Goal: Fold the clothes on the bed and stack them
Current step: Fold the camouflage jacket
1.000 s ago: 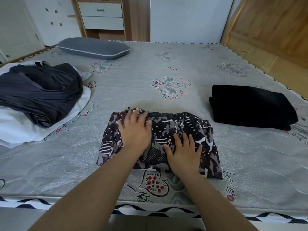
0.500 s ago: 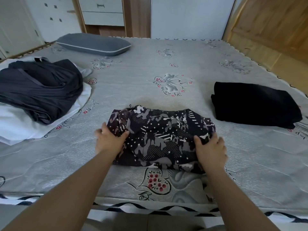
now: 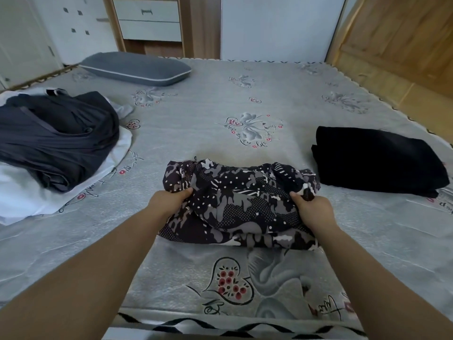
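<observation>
Fingers of left hand (image 3: 169, 201) and right hand (image 3: 312, 209) grip patterned garment (image 3: 241, 204).

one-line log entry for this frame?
step: lift folded garment | left hand: grips | right hand: grips | black stack: right

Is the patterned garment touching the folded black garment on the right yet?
Apart. The head view shows a strip of bare bed between the patterned garment and the black garment; the left hand and right hand grip its ends.
</observation>
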